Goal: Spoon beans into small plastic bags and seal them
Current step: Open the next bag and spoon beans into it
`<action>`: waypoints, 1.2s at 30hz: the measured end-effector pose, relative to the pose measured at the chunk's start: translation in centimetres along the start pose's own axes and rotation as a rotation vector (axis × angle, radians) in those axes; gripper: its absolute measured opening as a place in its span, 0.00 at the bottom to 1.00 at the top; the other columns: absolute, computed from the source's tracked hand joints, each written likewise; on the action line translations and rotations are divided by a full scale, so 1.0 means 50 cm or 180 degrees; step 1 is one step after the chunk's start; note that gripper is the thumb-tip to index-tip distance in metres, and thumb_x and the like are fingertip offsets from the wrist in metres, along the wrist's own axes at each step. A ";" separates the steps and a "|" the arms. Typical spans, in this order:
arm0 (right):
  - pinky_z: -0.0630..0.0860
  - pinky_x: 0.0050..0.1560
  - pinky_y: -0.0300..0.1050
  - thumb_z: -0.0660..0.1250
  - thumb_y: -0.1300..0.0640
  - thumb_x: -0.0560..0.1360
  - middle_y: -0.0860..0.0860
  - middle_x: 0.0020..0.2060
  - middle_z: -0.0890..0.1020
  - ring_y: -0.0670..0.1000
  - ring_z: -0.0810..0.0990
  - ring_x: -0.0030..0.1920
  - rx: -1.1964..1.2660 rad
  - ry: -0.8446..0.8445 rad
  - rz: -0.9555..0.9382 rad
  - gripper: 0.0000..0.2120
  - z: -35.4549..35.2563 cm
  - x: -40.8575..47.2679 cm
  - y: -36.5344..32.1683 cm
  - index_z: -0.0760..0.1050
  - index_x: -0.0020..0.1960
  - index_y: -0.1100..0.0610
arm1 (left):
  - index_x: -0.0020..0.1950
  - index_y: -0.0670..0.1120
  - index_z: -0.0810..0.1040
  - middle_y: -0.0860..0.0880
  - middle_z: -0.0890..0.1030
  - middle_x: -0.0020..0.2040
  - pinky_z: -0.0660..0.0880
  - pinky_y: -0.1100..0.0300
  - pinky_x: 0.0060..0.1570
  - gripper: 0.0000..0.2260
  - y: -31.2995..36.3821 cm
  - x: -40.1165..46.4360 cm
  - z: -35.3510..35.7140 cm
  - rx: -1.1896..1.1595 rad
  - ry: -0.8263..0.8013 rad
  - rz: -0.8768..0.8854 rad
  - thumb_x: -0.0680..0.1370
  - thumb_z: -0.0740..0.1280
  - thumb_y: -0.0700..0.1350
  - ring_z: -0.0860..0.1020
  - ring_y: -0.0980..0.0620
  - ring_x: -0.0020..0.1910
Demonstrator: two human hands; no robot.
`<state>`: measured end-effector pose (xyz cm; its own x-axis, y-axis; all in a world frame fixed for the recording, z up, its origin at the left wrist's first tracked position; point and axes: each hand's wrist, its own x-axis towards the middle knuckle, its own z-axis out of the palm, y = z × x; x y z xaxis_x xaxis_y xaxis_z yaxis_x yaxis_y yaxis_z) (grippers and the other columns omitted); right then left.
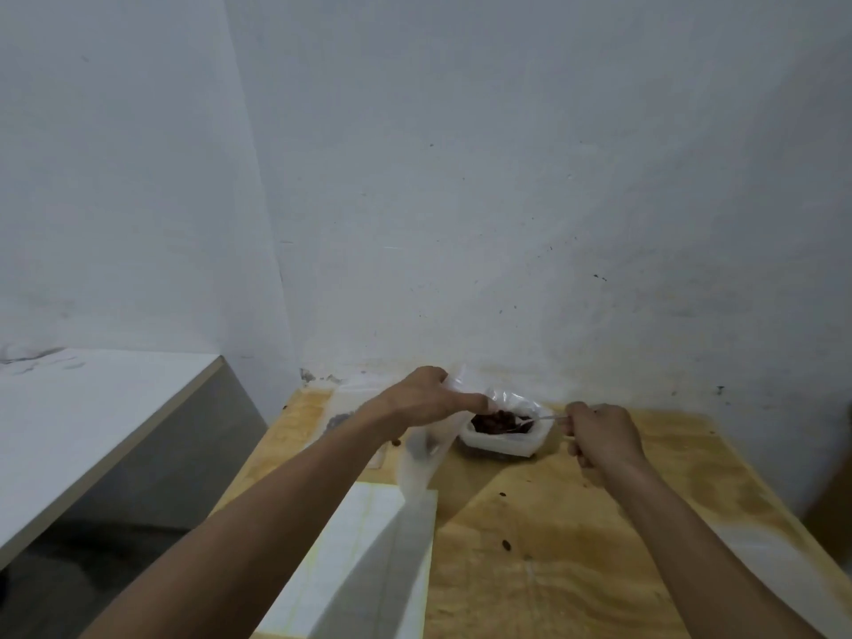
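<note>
The surface (576,560) is pale plywood with a visible swirling grain, matt and stained in patches. On it, by the wall (461,177), the tub (500,442) is milky translucent plastic holding dark, slightly glossy beans (495,424), and the spoon (537,421) dipped into it looks like thin shiny metal. Left of the tub, the bag (422,458) is thin, clear, filmy plastic with a soft sheen; the wall behind is matt white plaster, scuffed and speckled.

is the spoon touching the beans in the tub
Touching: the head view shows the spoon tip sunk among the beans in the tub.
</note>
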<state>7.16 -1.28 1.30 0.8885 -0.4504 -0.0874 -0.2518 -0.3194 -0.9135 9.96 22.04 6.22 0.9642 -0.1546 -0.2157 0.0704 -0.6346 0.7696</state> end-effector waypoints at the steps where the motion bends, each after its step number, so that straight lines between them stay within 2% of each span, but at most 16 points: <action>1: 0.70 0.32 0.47 0.62 0.58 0.77 0.58 0.31 0.81 0.56 0.75 0.28 0.0103 -0.0010 0.0002 0.14 -0.005 0.001 -0.006 0.81 0.38 0.62 | 0.79 0.45 0.64 0.47 0.69 0.76 0.67 0.55 0.60 0.45 -0.005 -0.003 -0.009 -0.0046 0.0047 0.0060 0.70 0.77 0.62 0.70 0.47 0.70; 3: 0.70 0.30 0.45 0.63 0.58 0.78 0.57 0.34 0.82 0.56 0.75 0.28 0.0225 -0.0036 -0.0021 0.13 -0.015 0.001 -0.022 0.80 0.38 0.62 | 0.79 0.45 0.63 0.47 0.68 0.77 0.65 0.57 0.59 0.45 -0.013 -0.009 -0.025 -0.0010 0.0113 0.0199 0.70 0.76 0.63 0.70 0.47 0.71; 5: 0.69 0.28 0.43 0.63 0.58 0.79 0.55 0.35 0.81 0.54 0.75 0.27 0.0281 -0.0067 -0.0057 0.12 -0.027 0.000 -0.043 0.80 0.41 0.62 | 0.74 0.47 0.70 0.47 0.74 0.72 0.68 0.57 0.54 0.39 -0.015 -0.014 -0.040 0.0159 0.0171 0.0314 0.69 0.76 0.64 0.75 0.49 0.62; 7: 0.70 0.28 0.43 0.63 0.56 0.79 0.54 0.36 0.81 0.53 0.75 0.27 0.0356 -0.0100 -0.0132 0.13 -0.040 -0.004 -0.070 0.81 0.43 0.63 | 0.64 0.50 0.74 0.51 0.79 0.61 0.70 0.58 0.46 0.30 -0.017 -0.018 -0.050 0.0339 0.0195 0.0410 0.69 0.77 0.63 0.76 0.56 0.51; 9: 0.69 0.28 0.43 0.63 0.56 0.79 0.53 0.36 0.81 0.52 0.75 0.28 0.0424 -0.0136 -0.0225 0.13 -0.048 -0.011 -0.101 0.82 0.45 0.63 | 0.62 0.51 0.74 0.54 0.78 0.56 0.70 0.59 0.43 0.29 -0.023 -0.021 -0.058 0.0533 0.0277 0.0476 0.68 0.77 0.63 0.76 0.56 0.50; 13: 0.70 0.27 0.43 0.64 0.56 0.79 0.53 0.34 0.81 0.51 0.75 0.27 0.0402 -0.0272 -0.0468 0.12 -0.040 -0.039 -0.156 0.81 0.44 0.63 | 0.72 0.50 0.71 0.51 0.77 0.65 0.72 0.56 0.52 0.40 -0.051 -0.022 -0.062 0.0682 0.0286 0.0479 0.65 0.77 0.65 0.76 0.50 0.60; 16: 0.72 0.31 0.44 0.64 0.55 0.80 0.52 0.33 0.83 0.50 0.77 0.27 0.0110 -0.0374 -0.0821 0.14 -0.016 -0.067 -0.173 0.81 0.41 0.61 | 0.74 0.51 0.69 0.52 0.76 0.69 0.73 0.55 0.57 0.43 -0.063 -0.026 -0.050 0.0666 0.0234 0.0429 0.64 0.77 0.64 0.75 0.50 0.64; 20: 0.76 0.36 0.47 0.62 0.51 0.82 0.54 0.33 0.84 0.55 0.82 0.31 -0.0636 -0.0325 -0.1538 0.19 0.006 -0.096 -0.172 0.80 0.40 0.62 | 0.75 0.50 0.68 0.50 0.76 0.68 0.72 0.58 0.50 0.42 -0.067 -0.026 -0.032 0.0738 0.0191 0.0448 0.66 0.78 0.62 0.77 0.51 0.60; 23: 0.79 0.40 0.52 0.60 0.48 0.82 0.56 0.33 0.83 0.58 0.82 0.33 -0.0936 0.0065 -0.1775 0.19 0.001 -0.081 -0.168 0.80 0.41 0.60 | 0.75 0.49 0.68 0.51 0.77 0.66 0.73 0.59 0.48 0.40 -0.062 -0.031 -0.031 0.0821 0.0168 0.0431 0.68 0.78 0.61 0.78 0.52 0.55; 26: 0.73 0.33 0.47 0.58 0.48 0.82 0.54 0.31 0.80 0.56 0.79 0.34 -0.1357 0.0369 -0.1685 0.18 -0.020 -0.052 -0.152 0.77 0.40 0.56 | 0.76 0.49 0.67 0.50 0.74 0.70 0.71 0.56 0.55 0.42 -0.057 -0.025 -0.030 0.0927 0.0182 0.0351 0.68 0.77 0.64 0.74 0.50 0.62; 30: 0.71 0.33 0.45 0.55 0.50 0.83 0.53 0.32 0.78 0.55 0.77 0.34 -0.2059 0.0551 -0.1572 0.19 -0.021 -0.038 -0.096 0.76 0.39 0.58 | 0.76 0.47 0.68 0.50 0.73 0.73 0.72 0.51 0.64 0.46 -0.046 -0.011 -0.015 0.0927 -0.0024 0.0190 0.64 0.76 0.68 0.73 0.47 0.68; 33: 0.67 0.34 0.45 0.54 0.51 0.83 0.53 0.33 0.75 0.57 0.74 0.35 -0.2299 0.0638 -0.1365 0.19 -0.005 -0.037 -0.054 0.73 0.39 0.59 | 0.71 0.47 0.72 0.52 0.75 0.64 0.72 0.55 0.57 0.39 -0.025 -0.009 0.009 0.0688 -0.0169 0.0135 0.67 0.77 0.64 0.75 0.48 0.62; 36: 0.64 0.30 0.43 0.57 0.53 0.82 0.55 0.29 0.74 0.58 0.73 0.31 -0.1897 0.0591 -0.0993 0.20 0.011 -0.023 -0.024 0.69 0.33 0.59 | 0.60 0.48 0.75 0.51 0.78 0.56 0.71 0.59 0.45 0.26 0.001 0.000 0.030 0.0496 -0.0206 0.0263 0.70 0.77 0.60 0.76 0.52 0.52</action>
<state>6.63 0.07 2.27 0.8867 -0.3813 0.2616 -0.2102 -0.8362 -0.5064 9.57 20.87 5.35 0.9461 -0.2564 -0.1977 -0.0537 -0.7265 0.6850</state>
